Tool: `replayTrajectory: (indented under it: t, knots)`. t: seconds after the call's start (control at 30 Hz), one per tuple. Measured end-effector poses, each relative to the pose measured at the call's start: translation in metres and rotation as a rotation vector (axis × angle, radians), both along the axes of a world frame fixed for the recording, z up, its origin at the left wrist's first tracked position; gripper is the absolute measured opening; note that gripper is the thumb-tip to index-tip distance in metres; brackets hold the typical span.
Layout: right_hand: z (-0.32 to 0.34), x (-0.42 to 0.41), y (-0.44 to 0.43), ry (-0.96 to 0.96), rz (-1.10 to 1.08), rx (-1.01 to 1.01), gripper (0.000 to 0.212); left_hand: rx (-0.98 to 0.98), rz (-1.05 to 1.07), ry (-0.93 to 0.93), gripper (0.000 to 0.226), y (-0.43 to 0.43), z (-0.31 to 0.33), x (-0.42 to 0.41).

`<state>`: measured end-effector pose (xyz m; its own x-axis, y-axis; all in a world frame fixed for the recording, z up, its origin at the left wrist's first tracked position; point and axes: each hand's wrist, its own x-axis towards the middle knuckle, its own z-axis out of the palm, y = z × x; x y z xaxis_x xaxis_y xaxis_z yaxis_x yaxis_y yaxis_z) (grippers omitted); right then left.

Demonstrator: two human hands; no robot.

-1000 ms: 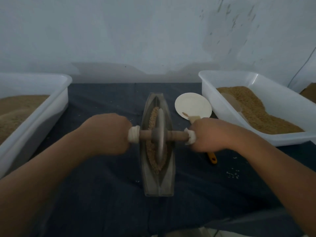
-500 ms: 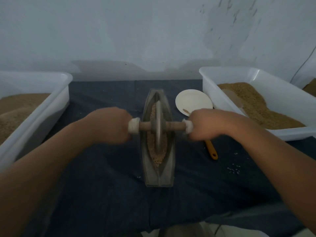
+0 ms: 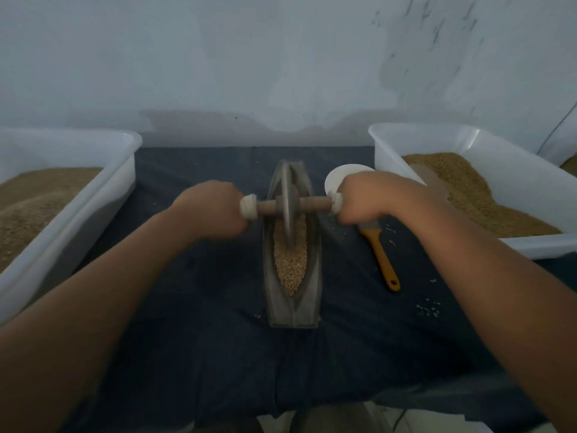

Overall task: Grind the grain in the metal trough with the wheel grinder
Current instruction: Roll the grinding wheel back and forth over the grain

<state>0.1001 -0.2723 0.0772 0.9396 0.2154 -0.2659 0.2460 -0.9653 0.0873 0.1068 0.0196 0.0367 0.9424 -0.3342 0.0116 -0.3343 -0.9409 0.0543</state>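
— How do the arms lie?
— Both reach forward from the lower corners, forearms bare, closing in toward the middle. The left hand (image 3: 215,210) is curled in a fist round the left end of the wooden axle (image 3: 315,203), knuckles up. The right hand (image 3: 371,198) grips the right end the same way. White wrapping (image 3: 249,207) shows at the inner edge of each fist.
— And the wheel grinder (image 3: 288,195)?
— It stands on edge in the far half of the metal trough (image 3: 293,310), the disc between the two fists and its rim down in the grain (image 3: 290,264).
— Where is the trough?
— Lengthwise on a dark cloth (image 3: 203,354), pointing away from the person, between a left tub (image 3: 93,198) and a right tub (image 3: 390,151), both white with brown grain inside. The near half of the trough shows a pointed bed of grain.
— Anything beside it?
— An orange-handled brush (image 3: 379,254) lies just right of the trough, its head under the right hand. A white dish (image 3: 335,178) sits behind that hand, partly hidden.
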Motion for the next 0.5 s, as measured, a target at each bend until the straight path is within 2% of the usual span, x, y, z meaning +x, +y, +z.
replayTrajectory:
  t: [0.1, 0.17, 0.23, 0.33, 0.43, 0.5]
  knots:
    - [-0.004, -0.038, -0.009, 0.27, -0.027, 0.141, 0.022, 0.028, -0.045, 0.021, 0.027, 0.019, -0.008, -0.04]
    - [-0.01, -0.048, -0.014, 0.343, -0.044, 0.168, 0.022, 0.072, -0.083, -0.054, 0.028, 0.022, -0.009, -0.05]
    - [-0.016, -0.038, -0.013, 0.231, -0.035, 0.145, 0.021, 0.099, -0.09, -0.123, 0.031, 0.015, -0.006, -0.042]
    - [-0.015, 0.0, -0.004, -0.098, -0.032, 0.052, 0.021, 0.091, 0.007, -0.188, 0.038, -0.006, 0.01, -0.005]
    - [-0.013, 0.023, 0.003, -0.181, -0.053, 0.062, 0.019, 0.126, 0.075, -0.21, 0.041, -0.023, 0.022, 0.021]
    - [-0.018, 0.016, 0.001, -0.192, -0.074, 0.037, 0.023, 0.138, 0.04, -0.191, 0.034, -0.026, 0.027, 0.018]
